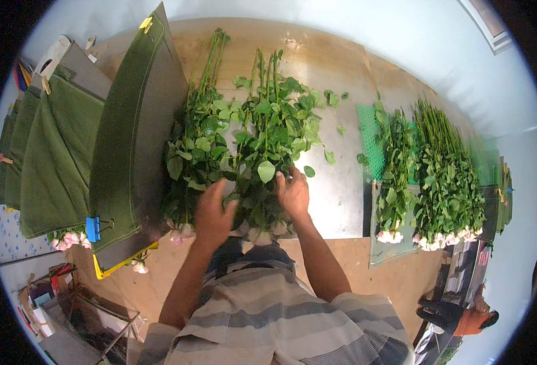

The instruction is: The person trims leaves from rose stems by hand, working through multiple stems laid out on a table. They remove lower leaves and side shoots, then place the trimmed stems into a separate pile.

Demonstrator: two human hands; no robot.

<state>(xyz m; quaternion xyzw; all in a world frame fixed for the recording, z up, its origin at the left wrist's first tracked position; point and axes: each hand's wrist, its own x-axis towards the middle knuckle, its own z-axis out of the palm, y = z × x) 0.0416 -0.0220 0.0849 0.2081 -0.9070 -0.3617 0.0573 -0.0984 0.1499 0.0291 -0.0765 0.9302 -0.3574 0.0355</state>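
Observation:
Long-stemmed pale pink roses [266, 132] lie before me on a metal-topped table [337, 200], blooms towards my body and stems pointing away. My left hand [216, 212], slightly blurred, is over the left side of the middle roses, thumb and fingers apart. On their right side, my right hand [292, 194] touches the leaves with its fingers spread. Whether either hand grips a stem is hidden or unclear. Another group of roses [200, 137] lies just to the left, its leaves meeting those of the middle group.
Upright boards covered in green cloth [118, 137] stand at the left, one with a blue binder clip [93, 229]. Bundled roses [448, 182] and a smaller bunch [396, 178] lie at right by green netting [369, 137]. A person in orange [467, 321] is at lower right.

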